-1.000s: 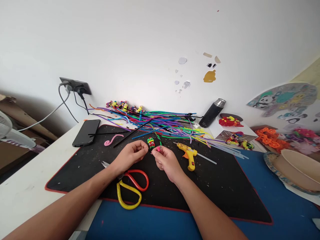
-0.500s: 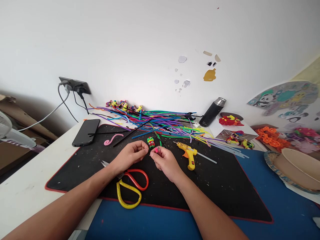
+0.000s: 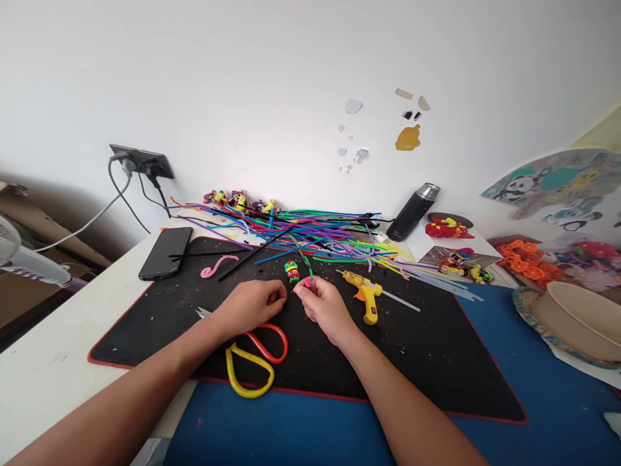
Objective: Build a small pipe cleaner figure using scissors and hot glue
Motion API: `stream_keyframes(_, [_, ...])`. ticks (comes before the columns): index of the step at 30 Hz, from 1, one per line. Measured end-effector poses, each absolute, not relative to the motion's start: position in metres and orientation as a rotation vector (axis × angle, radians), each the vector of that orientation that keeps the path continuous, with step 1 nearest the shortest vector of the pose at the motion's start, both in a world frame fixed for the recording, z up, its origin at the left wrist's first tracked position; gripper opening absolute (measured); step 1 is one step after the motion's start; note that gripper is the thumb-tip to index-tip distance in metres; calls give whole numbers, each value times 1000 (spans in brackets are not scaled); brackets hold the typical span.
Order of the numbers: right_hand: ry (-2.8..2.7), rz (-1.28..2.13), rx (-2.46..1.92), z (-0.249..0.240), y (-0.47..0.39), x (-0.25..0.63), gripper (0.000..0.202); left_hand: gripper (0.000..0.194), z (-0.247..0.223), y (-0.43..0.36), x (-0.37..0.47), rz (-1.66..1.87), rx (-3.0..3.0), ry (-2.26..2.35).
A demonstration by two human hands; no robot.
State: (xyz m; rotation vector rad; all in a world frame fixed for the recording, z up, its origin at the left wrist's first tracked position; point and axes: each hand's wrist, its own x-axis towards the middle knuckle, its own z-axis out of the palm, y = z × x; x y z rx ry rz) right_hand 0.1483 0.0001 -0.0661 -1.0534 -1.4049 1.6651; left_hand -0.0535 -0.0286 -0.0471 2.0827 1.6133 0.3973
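Note:
My right hand point(image 3: 324, 307) is closed in a pinch around a small pink piece point(image 3: 308, 283), whose kind I cannot make out. Just left of those fingertips stands a little red and green figure point(image 3: 292, 272) with goggle eyes and some yellow on top. My left hand point(image 3: 257, 302) rests on the black mat point(image 3: 417, 362) with its fingers curled in; whatever they hold, if anything, is hidden. Below the left wrist lie scissors point(image 3: 250, 370) with one red and one yellow handle, blades partly covered by the forearm. A yellow glue gun point(image 3: 367, 298) with a glue stick lies right of my right hand.
Many coloured pipe cleaners point(image 3: 310, 234) are heaped along the wall. A phone point(image 3: 165, 254) and a pink curl point(image 3: 218, 266) lie at the left. A dark flask point(image 3: 413, 212), a white box with finished figures point(image 3: 449, 228) and a bowl point(image 3: 582, 323) stand right.
My left hand has drawn slightly back and down from my right hand, its fingers curling further under. The right hand still pinches the pink piece. The camera view has shifted a little.

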Motion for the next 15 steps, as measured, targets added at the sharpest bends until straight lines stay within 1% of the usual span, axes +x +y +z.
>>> stream_keyframes(7, [-1418, 1650, -1057, -70, 2, 149, 34, 21, -47, -27, -53, 323, 2119, 1657])
stream_keyframes(15, [-1405, 1637, -1067, -68, 1, 150, 35, 28, -54, -25, -60, 404, 2124, 1583])
